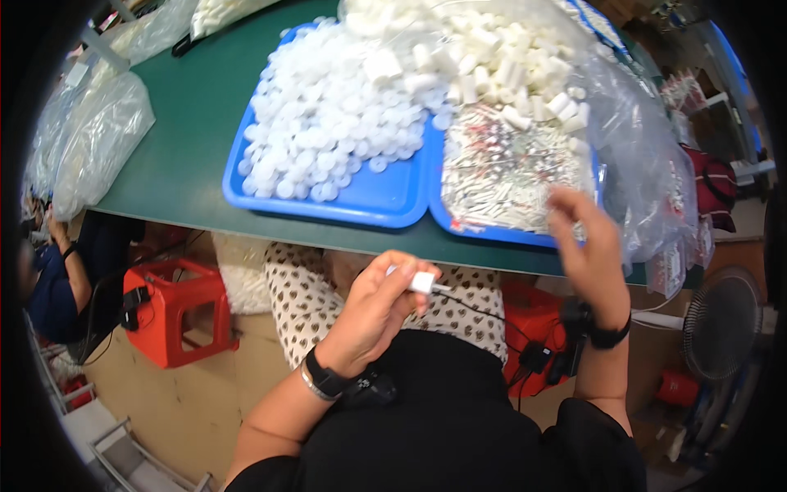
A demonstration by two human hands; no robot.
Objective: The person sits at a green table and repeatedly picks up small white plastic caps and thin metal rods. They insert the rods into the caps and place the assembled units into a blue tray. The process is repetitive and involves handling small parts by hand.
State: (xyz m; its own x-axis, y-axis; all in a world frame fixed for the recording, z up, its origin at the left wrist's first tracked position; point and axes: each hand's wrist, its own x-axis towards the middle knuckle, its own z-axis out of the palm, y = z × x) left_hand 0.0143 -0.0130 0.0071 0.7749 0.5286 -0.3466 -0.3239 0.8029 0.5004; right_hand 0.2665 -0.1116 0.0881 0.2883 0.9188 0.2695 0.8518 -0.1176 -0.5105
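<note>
My left hand [379, 302] is closed, with thumb and fingers pinching a short white plastic cylinder [422, 282] in front of the table edge. A bit of pale translucent plastic shows at the fingertips. My right hand [589, 254] is over the near right corner of the right blue tray [496, 233], fingers apart and slightly blurred. Beneath its fingertips lie many small thin white parts [500, 176] with some red among them. Nothing shows between those fingers. The left blue tray [385, 197] holds a heap of translucent round caps [328, 115].
White cylinders [508, 70] are piled behind the small parts, beside clear plastic bags [635, 148]. The green table [164, 184] has another bag [106, 135] at left. Red stools [176, 316], a fan [721, 324] and another person's arm [75, 275] are around me. A dark cord [475, 310] crosses my lap.
</note>
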